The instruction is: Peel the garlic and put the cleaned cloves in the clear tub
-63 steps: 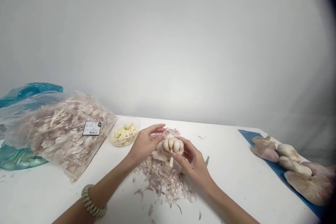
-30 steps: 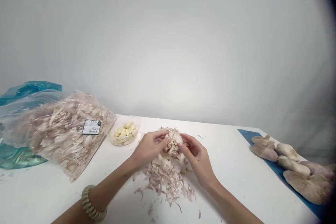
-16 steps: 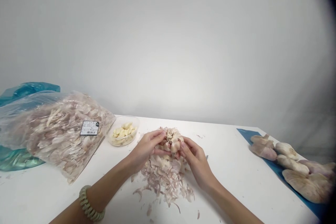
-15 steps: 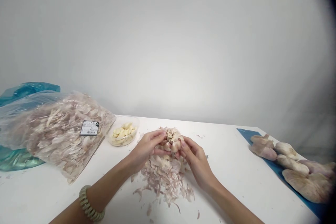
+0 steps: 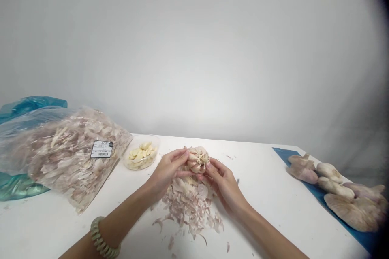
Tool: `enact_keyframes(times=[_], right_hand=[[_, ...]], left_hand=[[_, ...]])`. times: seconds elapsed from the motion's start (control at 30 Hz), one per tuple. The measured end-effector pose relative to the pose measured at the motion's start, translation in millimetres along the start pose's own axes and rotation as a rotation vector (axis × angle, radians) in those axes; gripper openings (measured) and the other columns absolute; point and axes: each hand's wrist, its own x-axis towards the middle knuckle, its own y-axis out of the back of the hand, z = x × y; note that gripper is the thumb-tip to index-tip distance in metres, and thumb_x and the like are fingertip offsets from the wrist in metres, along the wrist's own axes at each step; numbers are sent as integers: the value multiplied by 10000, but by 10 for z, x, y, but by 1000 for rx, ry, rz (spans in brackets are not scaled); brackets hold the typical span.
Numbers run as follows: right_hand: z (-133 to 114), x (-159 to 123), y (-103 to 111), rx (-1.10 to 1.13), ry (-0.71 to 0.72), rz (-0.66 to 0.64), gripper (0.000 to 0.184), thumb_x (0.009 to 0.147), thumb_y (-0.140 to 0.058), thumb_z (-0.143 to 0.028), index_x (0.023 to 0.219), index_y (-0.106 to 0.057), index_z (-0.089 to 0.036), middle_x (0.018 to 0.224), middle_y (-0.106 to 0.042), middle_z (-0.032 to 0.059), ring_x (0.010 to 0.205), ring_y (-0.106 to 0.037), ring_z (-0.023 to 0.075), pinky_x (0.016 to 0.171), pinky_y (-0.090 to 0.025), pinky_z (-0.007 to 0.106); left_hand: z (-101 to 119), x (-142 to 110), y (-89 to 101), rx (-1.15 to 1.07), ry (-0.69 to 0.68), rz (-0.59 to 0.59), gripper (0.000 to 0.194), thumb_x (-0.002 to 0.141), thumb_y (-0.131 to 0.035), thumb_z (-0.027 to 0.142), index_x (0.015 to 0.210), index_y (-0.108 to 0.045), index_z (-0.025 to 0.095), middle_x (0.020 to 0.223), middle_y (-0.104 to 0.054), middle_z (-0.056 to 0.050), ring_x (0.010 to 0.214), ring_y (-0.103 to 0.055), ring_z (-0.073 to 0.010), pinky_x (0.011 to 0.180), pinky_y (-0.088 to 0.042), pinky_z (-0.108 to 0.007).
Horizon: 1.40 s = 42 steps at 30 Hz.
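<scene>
Left hand [image 5: 166, 174] and right hand [image 5: 223, 186], fingers [image 5: 179, 156] curled tight around a garlic bulb [image 5: 198, 160], just above peels [image 5: 190, 206] on the white surface [image 5: 267, 210]. Bowl of garlic [image 5: 140, 151] and bag of peels [image 5: 68, 153] to the left, mushrooms [image 5: 337, 190] on a blue mat [image 5: 304, 178] to the right, plain wall [image 5: 194, 48] behind.

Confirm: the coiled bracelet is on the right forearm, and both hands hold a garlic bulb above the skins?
No: the bracelet is on the left forearm, per the head view. Left hand and right hand hold the garlic bulb above the skins.
</scene>
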Motion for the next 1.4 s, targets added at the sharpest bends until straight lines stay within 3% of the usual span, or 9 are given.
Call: enact_keyframes(times=[0.1,0.27,0.4,0.67,0.77,0.87,1.03,1.23,1.4], right_hand=[[0,-4,-3,-4,23,24,334,767,-666,-396,1003,-632,-162,860,-683,56,721,-625,159,782,-476,314],[34,14,8,-15,41,62,439,710,-711,-423,1044,-615,-155,914,-683,79,763,-636,191,743,-497,324],[25,6,3,-34,62,73,424,725,-701,-406,1058,-595,-166,957,-675,76,792,-636,188,764,-496,324],[-2,-15,-24,-40,55,88,414,716,-710,-407,1020,-572,-162,823,-660,42,719,-637,174,749,-498,329],[21,-4,-27,-39,62,85,423,693,-724,-421,988,-572,-157,819,-665,51,698,-640,175,718,-504,323],[46,4,-26,-43,62,95,453,655,-744,-446,960,-571,-159,824,-672,58,684,-646,180,707,-514,334],[76,6,-31,-29,47,91,462,636,-761,-435,952,-550,-171,842,-672,52,713,-662,190,746,-533,366],[94,-8,-35,-44,69,53,456,669,-749,-391,999,-519,-178,874,-683,69,824,-668,224,769,-537,385],[73,-33,-57,-124,84,60,537,691,-720,-416,1132,-523,-184,940,-682,90,836,-662,229,774,-516,384]], left_hand=[[21,-5,0,37,-14,-25,384,816,-580,429,1083,-616,156,1185,-608,-121,1048,-596,-237,884,-533,-367],[7,11,19,199,-64,81,419,787,-610,426,1123,-621,176,1160,-635,-105,992,-617,-221,844,-532,-339],[-8,5,29,395,-184,122,457,774,-614,441,1153,-613,185,1221,-605,-99,1059,-588,-225,923,-483,-355],[-8,-12,9,545,-269,126,475,766,-617,440,1178,-600,206,1178,-636,-75,1042,-593,-221,903,-480,-334],[4,-19,-5,571,-284,133,399,777,-601,435,1103,-644,207,1110,-667,-61,1005,-602,-218,874,-482,-314],[17,-32,-24,594,-290,110,323,806,-551,452,960,-676,197,917,-701,-44,865,-629,-203,779,-493,-292],[24,-52,-48,690,-294,76,352,848,-451,488,717,-589,191,666,-606,1,645,-578,-160,639,-441,-261],[17,-57,-43,812,-396,75,324,890,-381,438,749,-541,194,726,-571,-1,697,-515,-156,666,-381,-268],[-7,-44,-21,841,-389,9,315,902,-350,427,814,-551,201,812,-589,-20,774,-524,-178,717,-381,-289]])
